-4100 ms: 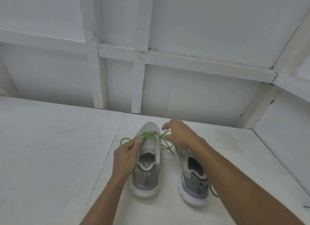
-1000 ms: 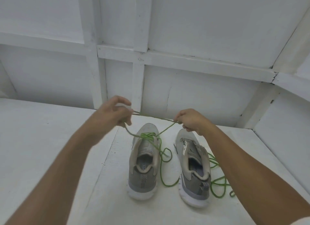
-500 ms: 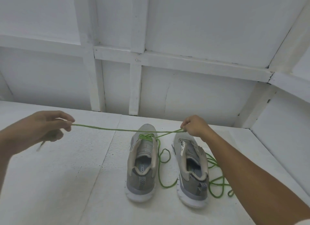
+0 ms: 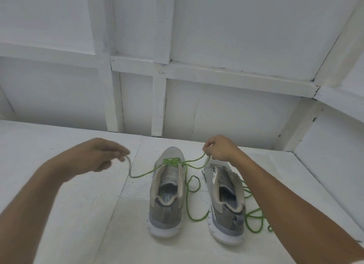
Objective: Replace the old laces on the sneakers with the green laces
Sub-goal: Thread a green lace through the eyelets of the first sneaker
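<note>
Loosely, green lace (image 4: 171, 162) through sneaker (image 4: 166, 216)

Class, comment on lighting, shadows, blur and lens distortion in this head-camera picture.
Head view: soft, even light; faint shadows beneath the left sneaker; wide-angle lens bows the wall beams; left hand slightly blurred; green lace clear.

White table (image 4: 59, 214) — white panelled wall (image 4: 236, 37)

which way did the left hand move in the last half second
Yes, it moved: the left hand came back in toward the left sneaker, slackening the green lace.
</note>
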A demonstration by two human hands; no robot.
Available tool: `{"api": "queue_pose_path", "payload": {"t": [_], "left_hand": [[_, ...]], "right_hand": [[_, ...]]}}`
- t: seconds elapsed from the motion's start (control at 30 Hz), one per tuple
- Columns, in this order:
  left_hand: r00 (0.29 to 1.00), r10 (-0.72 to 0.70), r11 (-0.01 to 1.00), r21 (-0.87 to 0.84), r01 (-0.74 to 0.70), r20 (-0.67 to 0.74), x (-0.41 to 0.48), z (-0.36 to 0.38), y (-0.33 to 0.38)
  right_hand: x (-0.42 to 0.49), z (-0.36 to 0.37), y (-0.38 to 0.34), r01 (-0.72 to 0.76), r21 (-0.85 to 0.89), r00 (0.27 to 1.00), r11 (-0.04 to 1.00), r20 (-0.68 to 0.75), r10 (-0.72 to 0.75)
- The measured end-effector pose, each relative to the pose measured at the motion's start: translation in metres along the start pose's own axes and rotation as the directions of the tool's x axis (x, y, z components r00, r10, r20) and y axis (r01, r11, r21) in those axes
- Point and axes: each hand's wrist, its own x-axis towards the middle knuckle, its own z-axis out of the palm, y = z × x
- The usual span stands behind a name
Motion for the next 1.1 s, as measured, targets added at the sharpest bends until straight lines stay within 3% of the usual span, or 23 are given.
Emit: {"api": "queue_pose_path", "payload": {"t": [0.2,0.3,0.47,0.63,0.77,0.9,1.1], "left_hand": [[0.979,0.19,0.972,0.123,-0.198,0.074,0.025,0.055,0.048],[0.969,0.243,0.953,0.173,-0.247,0.044,0.034,0.071,0.065],[0.962,0.268,0.945,0.207,-0.251,-0.056,0.038,0.068,0.078],[0.952,0.296,0.942,0.185,-0.279,-0.075,0.043,0.068,0.079],[0.948,0.297,0.95,0.137,-0.281,-0.116,0.044,0.064,0.08],[0.956,0.268,0.947,0.217,-0.237,-0.123,0.043,0.048,0.076],[0.943,0.26,0.954,0.205,-0.218,-0.206,0.048,0.053,0.075]], "right_hand": [[-0.027,0.014,-0.045,0.205,-0.17,0.977,0.964,0.097,-0.191],[-0.041,0.021,-0.059,0.312,0.057,0.93,0.948,0.186,-0.318],[-0.045,0.022,-0.055,0.251,0.245,0.941,0.936,0.163,-0.295],[-0.046,0.017,-0.053,0.172,0.538,0.889,0.825,0.276,-0.365],[-0.043,0.02,-0.053,0.265,0.482,0.904,0.835,0.178,-0.39],[-0.034,-0.002,-0.052,0.337,0.476,0.92,0.812,0.016,-0.391],[-0.021,-0.029,-0.057,0.461,0.147,0.887,0.875,-0.095,-0.452]]}}
